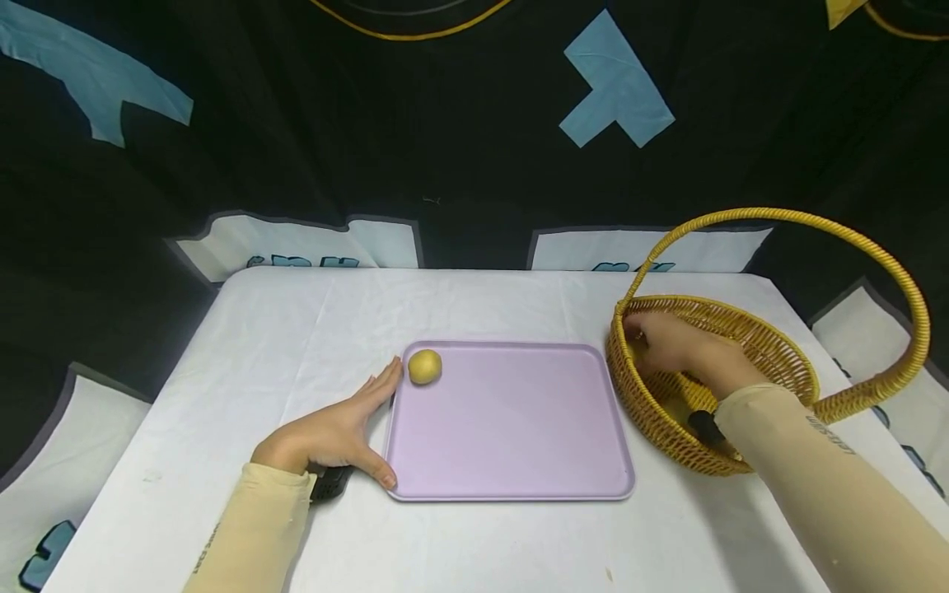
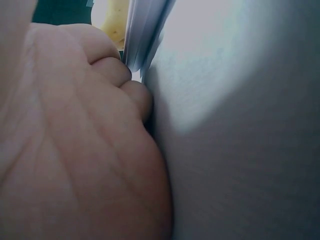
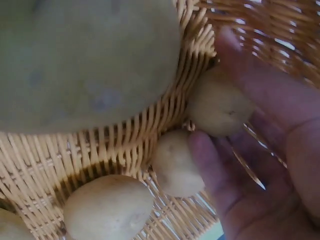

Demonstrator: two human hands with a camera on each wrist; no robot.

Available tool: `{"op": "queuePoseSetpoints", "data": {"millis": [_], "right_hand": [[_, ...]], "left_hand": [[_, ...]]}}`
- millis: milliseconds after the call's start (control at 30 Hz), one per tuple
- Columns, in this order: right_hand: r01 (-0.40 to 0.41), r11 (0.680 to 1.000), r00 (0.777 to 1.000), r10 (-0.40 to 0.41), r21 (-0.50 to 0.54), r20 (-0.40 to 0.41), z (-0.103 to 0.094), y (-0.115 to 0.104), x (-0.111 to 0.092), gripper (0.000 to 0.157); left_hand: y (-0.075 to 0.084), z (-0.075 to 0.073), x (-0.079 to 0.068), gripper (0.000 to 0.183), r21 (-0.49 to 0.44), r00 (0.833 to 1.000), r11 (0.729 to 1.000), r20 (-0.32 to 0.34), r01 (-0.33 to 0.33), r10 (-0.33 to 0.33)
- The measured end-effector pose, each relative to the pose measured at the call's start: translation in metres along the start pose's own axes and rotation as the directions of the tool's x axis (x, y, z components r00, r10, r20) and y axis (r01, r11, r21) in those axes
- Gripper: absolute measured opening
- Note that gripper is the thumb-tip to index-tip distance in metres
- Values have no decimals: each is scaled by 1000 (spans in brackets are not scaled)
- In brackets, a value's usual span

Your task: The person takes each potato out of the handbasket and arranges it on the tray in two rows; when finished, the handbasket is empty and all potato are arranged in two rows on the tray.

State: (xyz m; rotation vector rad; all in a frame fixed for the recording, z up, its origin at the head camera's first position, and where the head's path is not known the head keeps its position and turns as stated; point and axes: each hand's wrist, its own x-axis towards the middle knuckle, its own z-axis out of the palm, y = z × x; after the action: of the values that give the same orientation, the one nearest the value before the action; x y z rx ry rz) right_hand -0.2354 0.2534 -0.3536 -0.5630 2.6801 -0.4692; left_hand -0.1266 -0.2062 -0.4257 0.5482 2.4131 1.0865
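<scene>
A lilac tray (image 1: 511, 420) lies on the table, with one potato (image 1: 425, 367) in its far left corner. My left hand (image 1: 341, 428) rests along the tray's left edge, thumb at the near corner and fingers extended toward the far one. Inside the wicker basket (image 1: 712, 309) at the right, my right hand (image 1: 670, 342) reaches down by the left wall. The right wrist view shows its thumb and fingers around a potato (image 3: 220, 105). Beside that lie another potato (image 3: 175, 165) and a third potato (image 3: 107, 207); a large blurred potato (image 3: 85, 65) looms close to the camera.
The basket's tall arched handle (image 1: 786, 216) rises over the right arm and leans to the right. A white cloth (image 1: 311, 329) covers the table. Behind it hangs a dark patterned curtain (image 1: 474, 148).
</scene>
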Motion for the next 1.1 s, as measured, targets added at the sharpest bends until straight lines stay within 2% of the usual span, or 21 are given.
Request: {"op": "queuePoseSetpoints", "data": {"millis": [167,367,500,733,967,1100], "right_hand": [[-1,998,1000,-1,-63,-31,2,0,4,46],[-24,998,999,21,-56,-48,2,0,3,50],[-7,999,998,4,-54,-55,1,2,0,49],[-29,998,994,35,59,-102,-2,4,-8,45],[-45,989,982,70,143,-177,-5,7,-18,49],[-53,980,977,90,192,-192,-12,6,-26,52]], "left_hand": [[1,0,0,157,-3,1000,1000,2,3,-3],[-1,2,-1,156,-17,1000,1000,-3,9,-9],[0,3,-1,157,-15,1000,1000,-5,7,-7],[-1,-1,-2,157,16,1000,1000,-7,1,-1],[-1,0,-1,157,9,1000,1000,-5,-5,5],[-1,1,0,158,5,1000,1000,-8,-5,5]]}}
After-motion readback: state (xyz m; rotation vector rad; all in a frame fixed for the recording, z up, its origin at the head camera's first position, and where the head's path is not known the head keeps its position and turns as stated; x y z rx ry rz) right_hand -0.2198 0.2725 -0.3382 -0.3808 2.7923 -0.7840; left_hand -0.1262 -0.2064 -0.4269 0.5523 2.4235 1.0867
